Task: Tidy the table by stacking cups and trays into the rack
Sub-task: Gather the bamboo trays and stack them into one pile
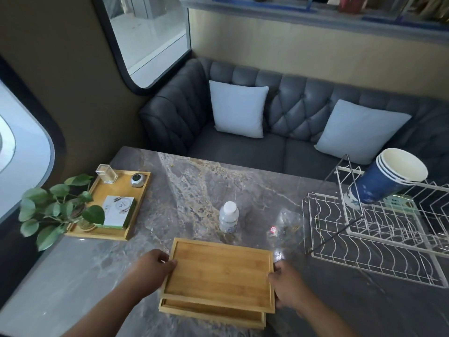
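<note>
Top tray: a bamboo tray is held at the near side of the desk, askew over a second tray.
Left hand: its fingers are curled round the left short rim.
Right hand: the right short rim is gripped likewise.
Handling: judged stiff, light and smooth (the raised rim offers purchase); it is best taken by both short rims.
Rack: placed to the right, apart from the tray; stacked paper cups are leant in it.
Surface: glossy grey stone, likely slippery; a small bottle is stood beyond the tray.
Room: a grey tufted sofa is set behind the desk.
</note>
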{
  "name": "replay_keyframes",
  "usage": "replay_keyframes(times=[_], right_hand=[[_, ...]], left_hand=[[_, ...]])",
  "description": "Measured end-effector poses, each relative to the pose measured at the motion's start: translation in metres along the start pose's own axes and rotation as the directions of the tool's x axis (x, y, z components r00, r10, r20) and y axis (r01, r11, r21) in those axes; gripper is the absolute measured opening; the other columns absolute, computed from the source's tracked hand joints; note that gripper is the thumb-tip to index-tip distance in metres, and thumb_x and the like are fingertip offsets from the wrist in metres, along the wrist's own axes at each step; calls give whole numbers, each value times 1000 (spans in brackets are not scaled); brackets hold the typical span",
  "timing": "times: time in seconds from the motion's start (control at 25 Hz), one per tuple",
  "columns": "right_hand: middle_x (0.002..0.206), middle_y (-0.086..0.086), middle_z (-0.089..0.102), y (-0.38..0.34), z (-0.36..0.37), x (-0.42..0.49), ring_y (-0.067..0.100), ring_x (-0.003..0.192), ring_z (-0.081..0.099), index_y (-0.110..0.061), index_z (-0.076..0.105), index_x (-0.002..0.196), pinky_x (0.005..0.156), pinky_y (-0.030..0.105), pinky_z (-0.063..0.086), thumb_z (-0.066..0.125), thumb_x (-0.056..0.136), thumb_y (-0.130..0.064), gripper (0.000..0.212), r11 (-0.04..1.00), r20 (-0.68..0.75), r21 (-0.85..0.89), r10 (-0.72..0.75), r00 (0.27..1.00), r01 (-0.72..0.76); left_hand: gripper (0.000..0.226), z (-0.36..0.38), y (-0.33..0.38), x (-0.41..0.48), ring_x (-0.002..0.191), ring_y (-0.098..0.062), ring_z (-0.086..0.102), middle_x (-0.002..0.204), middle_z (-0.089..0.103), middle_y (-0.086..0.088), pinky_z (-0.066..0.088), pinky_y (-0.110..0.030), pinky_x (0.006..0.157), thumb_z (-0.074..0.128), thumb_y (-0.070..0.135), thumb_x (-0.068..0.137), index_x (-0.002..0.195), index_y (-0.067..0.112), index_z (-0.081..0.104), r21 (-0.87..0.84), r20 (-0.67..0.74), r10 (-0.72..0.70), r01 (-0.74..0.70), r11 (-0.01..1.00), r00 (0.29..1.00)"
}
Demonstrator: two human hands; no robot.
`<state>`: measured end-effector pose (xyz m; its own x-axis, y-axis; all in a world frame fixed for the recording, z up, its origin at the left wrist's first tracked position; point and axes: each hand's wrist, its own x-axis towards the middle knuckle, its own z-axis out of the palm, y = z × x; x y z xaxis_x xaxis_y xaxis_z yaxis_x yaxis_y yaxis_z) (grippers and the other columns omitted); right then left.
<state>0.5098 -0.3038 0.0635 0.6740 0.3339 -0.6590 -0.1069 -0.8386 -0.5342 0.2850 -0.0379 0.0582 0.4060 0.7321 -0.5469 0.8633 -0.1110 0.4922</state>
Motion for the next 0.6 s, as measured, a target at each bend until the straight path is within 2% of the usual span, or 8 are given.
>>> replay_keyframes(times=[0.08, 0.16, 0.32, 0.4, 0.48, 0.6], right_hand=[[89, 14, 72, 9, 9, 3, 34, 82, 73, -15, 62, 87, 70, 56, 63, 52, 81, -17, 12, 998, 0, -61, 1, 1000, -1], [87, 15, 73, 13, 15, 3, 36, 84, 72, -12, 64, 86, 77, 52, 62, 52, 80, -17, 15, 996, 15, -87, 9, 1000, -8], [89, 9, 73, 14, 22, -4, 29, 85, 72, -14, 64, 84, 74, 39, 60, 55, 85, -21, 11, 987, 9, -163, 10, 1000, -8], [88, 6, 72, 14, 24, -7, 27, 87, 71, -17, 60, 80, 69, 28, 50, 55, 85, -24, 9, 970, -16, -243, -8, 1000, 4], [85, 3, 68, 14, 26, -8, 25, 84, 68, -19, 60, 81, 67, 26, 44, 56, 85, -25, 9, 963, -21, -270, -13, 1000, 7], [86, 0, 65, 12, 28, -10, 21, 80, 62, -18, 64, 92, 68, 25, 43, 56, 87, -26, 12, 967, -1, -253, -9, 1000, 9]], left_hand=[[22, 9, -4, 0, 73, -8, 62, 83, 62, 14, 51, -28, 64, 67, 51, 87, 91, 30, 61, 130, -29, 5, -1, 992, 1000], [20, 16, -8, 0, 71, -5, 56, 83, 62, 15, 43, -26, 59, 64, 52, 87, 91, 33, 59, 190, -42, 9, 0, 982, 999], [14, 29, -19, 1, 81, -14, 61, 88, 64, 9, 48, -30, 69, 58, 45, 89, 91, 31, 58, 251, 1, 29, -29, 968, 1000], [13, 32, -21, 0, 83, -16, 61, 92, 66, 7, 49, -30, 72, 55, 42, 89, 90, 30, 58, 273, -5, 36, -33, 962, 999], [16, 34, -22, 1, 82, -16, 61, 92, 67, 7, 50, -30, 71, 54, 41, 89, 87, 26, 59, 289, -23, 43, -34, 957, 999], [19, 34, -23, 4, 76, -13, 59, 85, 61, 7, 50, -31, 67, 52, 38, 89, 82, 22, 58, 314, -26, 55, -44, 948, 998]])
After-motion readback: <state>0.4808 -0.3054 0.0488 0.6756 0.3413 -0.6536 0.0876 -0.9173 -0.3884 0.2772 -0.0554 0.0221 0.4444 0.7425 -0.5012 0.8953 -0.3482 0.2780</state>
